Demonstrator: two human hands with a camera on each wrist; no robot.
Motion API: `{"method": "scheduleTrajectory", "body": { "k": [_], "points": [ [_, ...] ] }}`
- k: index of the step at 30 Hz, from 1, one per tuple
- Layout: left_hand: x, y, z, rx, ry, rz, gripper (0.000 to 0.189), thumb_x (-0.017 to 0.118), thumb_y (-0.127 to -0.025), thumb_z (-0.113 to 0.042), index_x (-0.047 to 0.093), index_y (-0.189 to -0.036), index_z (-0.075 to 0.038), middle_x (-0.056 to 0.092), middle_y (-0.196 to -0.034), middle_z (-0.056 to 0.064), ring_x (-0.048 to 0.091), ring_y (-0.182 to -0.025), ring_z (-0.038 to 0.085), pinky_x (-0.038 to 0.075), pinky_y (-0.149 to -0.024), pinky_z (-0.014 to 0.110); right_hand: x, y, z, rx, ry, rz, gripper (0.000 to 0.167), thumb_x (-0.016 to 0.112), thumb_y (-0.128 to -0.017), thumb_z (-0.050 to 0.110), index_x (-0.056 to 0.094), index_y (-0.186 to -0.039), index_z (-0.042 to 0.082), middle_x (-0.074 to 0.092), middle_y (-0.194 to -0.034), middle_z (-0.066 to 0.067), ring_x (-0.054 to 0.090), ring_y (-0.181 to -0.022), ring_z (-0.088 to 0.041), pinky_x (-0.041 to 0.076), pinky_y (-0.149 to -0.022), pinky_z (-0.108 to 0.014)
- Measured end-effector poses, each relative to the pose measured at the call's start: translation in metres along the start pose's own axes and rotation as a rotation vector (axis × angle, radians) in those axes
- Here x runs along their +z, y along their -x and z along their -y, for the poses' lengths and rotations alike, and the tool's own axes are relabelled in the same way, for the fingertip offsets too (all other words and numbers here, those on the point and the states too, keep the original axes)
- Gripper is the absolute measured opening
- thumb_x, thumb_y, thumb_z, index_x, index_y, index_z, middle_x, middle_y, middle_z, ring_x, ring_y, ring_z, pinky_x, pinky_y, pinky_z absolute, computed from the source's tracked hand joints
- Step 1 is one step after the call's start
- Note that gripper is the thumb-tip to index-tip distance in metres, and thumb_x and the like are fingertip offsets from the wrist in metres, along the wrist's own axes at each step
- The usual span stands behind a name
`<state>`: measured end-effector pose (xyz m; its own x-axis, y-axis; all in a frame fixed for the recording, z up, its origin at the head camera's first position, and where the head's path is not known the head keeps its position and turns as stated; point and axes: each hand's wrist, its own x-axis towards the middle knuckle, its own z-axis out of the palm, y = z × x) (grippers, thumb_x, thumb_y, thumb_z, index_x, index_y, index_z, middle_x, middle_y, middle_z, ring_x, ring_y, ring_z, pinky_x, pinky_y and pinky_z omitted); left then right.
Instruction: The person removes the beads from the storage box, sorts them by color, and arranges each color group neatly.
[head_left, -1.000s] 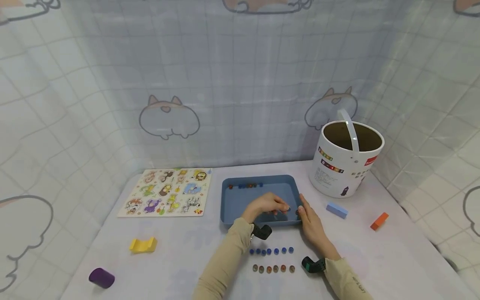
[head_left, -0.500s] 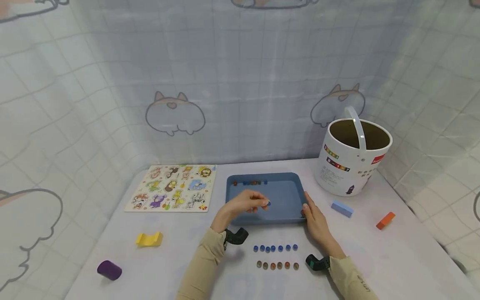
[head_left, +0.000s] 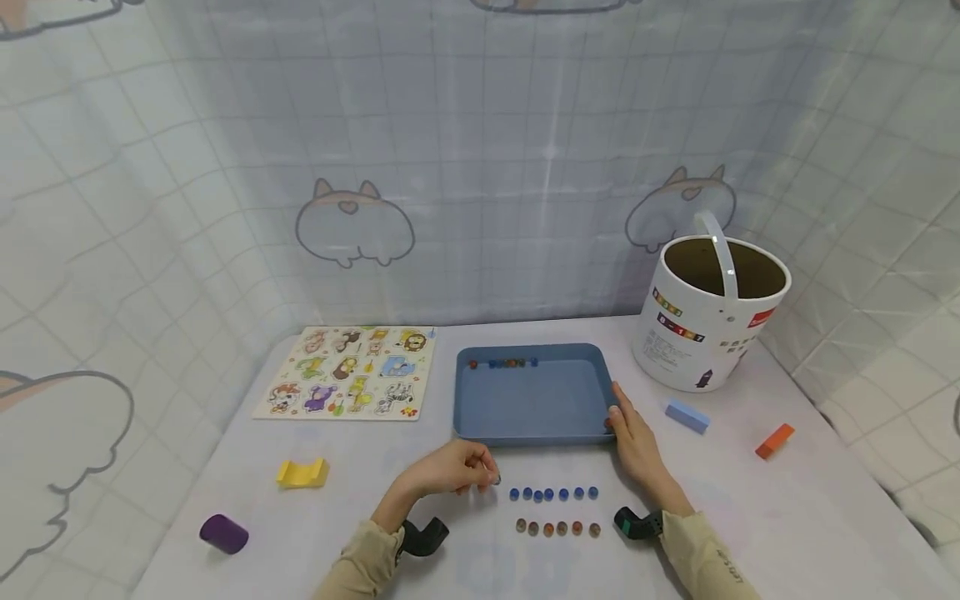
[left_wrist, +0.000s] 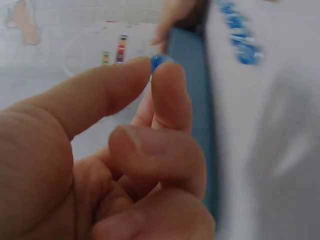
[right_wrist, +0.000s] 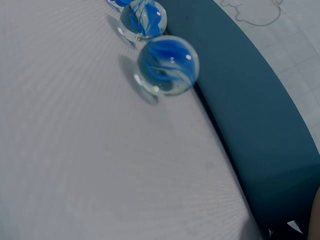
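Note:
My left hand (head_left: 453, 468) pinches a blue marble (left_wrist: 159, 61) between thumb and forefinger, just left of the row of blue marbles (head_left: 549, 495) on the table. A second row, of brownish and orange marbles (head_left: 549, 529), lies nearer to me. Beyond the rows is a shallow blue-grey tray (head_left: 534, 442) with several marbles (head_left: 512, 363) along its far side. My right hand (head_left: 637, 442) rests against the tray's right side, fingers extended, thumb at the near corner. An orange marble (head_left: 608, 423) shows beside that thumb. Blue swirled marbles (right_wrist: 168, 66) appear large in the right wrist view.
A white bucket (head_left: 675, 350) with a handle stands behind the right hand. Blue (head_left: 687, 417) and orange (head_left: 775, 441) blocks lie to the right. An animal puzzle board (head_left: 348, 375), a yellow block (head_left: 302, 474) and a purple cylinder (head_left: 224, 533) are at left.
My left hand has lifted the blue marble out of the tray and brought it left and toward me, beside the blue row. My right hand has stayed at the tray's side.

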<state>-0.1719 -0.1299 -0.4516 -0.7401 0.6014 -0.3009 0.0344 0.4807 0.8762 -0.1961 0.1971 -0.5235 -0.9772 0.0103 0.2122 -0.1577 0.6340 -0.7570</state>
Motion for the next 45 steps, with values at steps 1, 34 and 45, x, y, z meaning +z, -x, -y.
{"method": "scheduleTrajectory", "body": {
  "k": [1, 34, 45],
  "points": [
    [0.002, 0.0, 0.003, -0.003, 0.001, -0.011, 0.009, 0.062, -0.092, -0.011, 0.067, -0.095, -0.004, 0.061, -0.071, 0.001, 0.043, -0.053, 0.009, 0.037, -0.05, 0.023, -0.001, 0.0, 0.0, 0.0, 0.0, -0.002, 0.05, 0.03, -0.107, 0.03, 0.027, -0.153, 0.008, 0.066, -0.1, -0.021, 0.06, -0.097, -0.035, 0.042, -0.092, -0.055],
    [0.001, -0.093, -0.071, 0.061, -0.035, -0.046, 0.031, 0.057, -0.098, -0.029, 0.066, -0.117, -0.007, 0.069, -0.084, 0.003, 0.055, -0.062, 0.026, 0.038, -0.052, 0.028, -0.002, 0.001, 0.0, 0.014, 0.013, 0.009, 0.051, 0.03, -0.107, 0.031, 0.027, -0.153, 0.009, 0.065, -0.099, -0.018, 0.059, -0.095, -0.032, 0.042, -0.091, -0.055],
    [0.045, -0.158, -0.083, -0.027, -0.197, -0.04, 0.024, 0.059, -0.096, -0.019, 0.073, -0.111, -0.004, 0.075, -0.089, 0.008, 0.055, -0.053, 0.009, 0.039, -0.046, 0.02, 0.0, -0.001, -0.001, -0.004, 0.004, 0.0, 0.05, 0.03, -0.107, 0.03, 0.028, -0.153, 0.009, 0.064, -0.109, -0.022, 0.062, -0.097, -0.033, 0.044, -0.09, -0.054]
  ]
}}
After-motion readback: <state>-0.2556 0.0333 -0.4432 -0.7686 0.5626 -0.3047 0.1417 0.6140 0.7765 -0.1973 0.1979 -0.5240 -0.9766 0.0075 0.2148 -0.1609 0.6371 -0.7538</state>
